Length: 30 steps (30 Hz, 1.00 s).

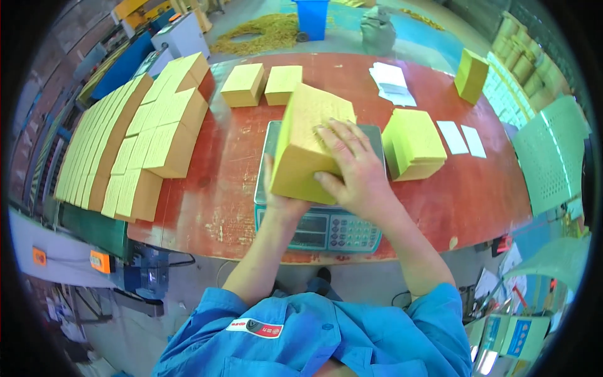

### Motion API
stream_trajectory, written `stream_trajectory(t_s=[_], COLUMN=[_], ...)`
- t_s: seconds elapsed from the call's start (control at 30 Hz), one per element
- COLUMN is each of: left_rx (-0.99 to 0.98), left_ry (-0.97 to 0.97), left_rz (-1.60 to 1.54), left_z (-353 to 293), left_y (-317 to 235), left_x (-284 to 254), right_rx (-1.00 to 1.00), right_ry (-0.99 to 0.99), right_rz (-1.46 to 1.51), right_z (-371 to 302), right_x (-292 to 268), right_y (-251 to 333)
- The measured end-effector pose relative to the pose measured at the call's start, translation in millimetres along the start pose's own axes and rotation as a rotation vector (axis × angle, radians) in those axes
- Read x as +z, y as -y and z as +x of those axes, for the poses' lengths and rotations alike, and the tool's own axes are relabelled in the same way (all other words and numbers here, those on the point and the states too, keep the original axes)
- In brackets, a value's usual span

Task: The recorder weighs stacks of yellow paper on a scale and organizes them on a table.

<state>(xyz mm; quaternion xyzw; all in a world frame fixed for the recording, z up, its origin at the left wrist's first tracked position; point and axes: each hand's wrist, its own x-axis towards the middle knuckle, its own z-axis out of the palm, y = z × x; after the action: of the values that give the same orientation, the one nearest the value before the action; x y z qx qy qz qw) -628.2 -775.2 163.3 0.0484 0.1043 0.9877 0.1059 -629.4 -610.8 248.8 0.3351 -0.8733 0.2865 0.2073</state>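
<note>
A thick block of yellow paper (308, 154) is held tilted above a counting scale (355, 232) with a keypad and display along its near edge. My left hand (284, 200) grips it from the left and below, its fingers partly hidden behind the block. My right hand (355, 163) is wrapped over the block's right side, thumb on the near face and fingers across the top. The block covers much of the scale's platform (377, 147). Just right of the scale stands another yellow paper stack (414, 144), its layers slightly uneven.
Rows of yellow blocks (160, 135) fill the left of the red table (207, 217). Two blocks (244, 85) stand behind the scale. White sheets (392, 81), two white cards (452, 137) and an upright yellow block (471, 76) are at the right. A blue bin (312, 19) stands beyond.
</note>
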Motion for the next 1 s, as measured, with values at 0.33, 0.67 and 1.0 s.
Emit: stream_trajectory(t_s=[0.33,0.67,1.0], left_rx=[-0.493,0.552,0.191], left_ry=[-0.094,-0.791,0.303], left_rz=[0.307,2.918,2.698], left_z=[-104.2,-26.7,-66.5], left_y=[-57.8,-378.5,-370.7], left_x=[-5.6,-78.9,-86.0], right_rx=[-0.066,-0.079,0.009], right_ry=[0.136,-0.051,0.141], right_rz=[-0.066,-0.040,0.235], right_z=[-8.1,11.0,46.9], right_x=[17.0,12.0,138.0], right_y=[-5.5,83.2,190.8])
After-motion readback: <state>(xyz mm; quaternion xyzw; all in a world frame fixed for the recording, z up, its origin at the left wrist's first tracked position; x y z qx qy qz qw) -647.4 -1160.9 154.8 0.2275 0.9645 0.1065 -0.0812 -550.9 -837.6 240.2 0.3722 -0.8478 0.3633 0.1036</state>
